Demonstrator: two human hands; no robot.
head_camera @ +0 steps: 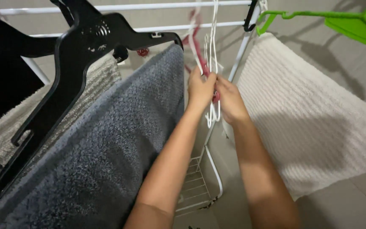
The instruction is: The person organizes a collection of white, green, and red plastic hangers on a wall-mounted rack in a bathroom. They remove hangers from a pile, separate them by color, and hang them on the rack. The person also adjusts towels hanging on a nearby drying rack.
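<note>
While both fists close on them, white hangers hang between left hand and right hand.

Both your arms reach up and forward from the bottom edge, bare to above the elbow, forearms converging toward the centre. Your left hand sits slightly higher, back of the hand toward you, fingers curled tight and closed round something thin, knuckles up. Your right hand is just beside it, touching or nearly touching at the fingertips, wrist bent a little inward, fingers pinched together at the same spot. Thumbs are hidden behind the fingers on both sides. Left forearm runs steeply from lower left; right forearm rises nearly straight from the lower middle. Both wrists level, elbows out of frame.
</note>
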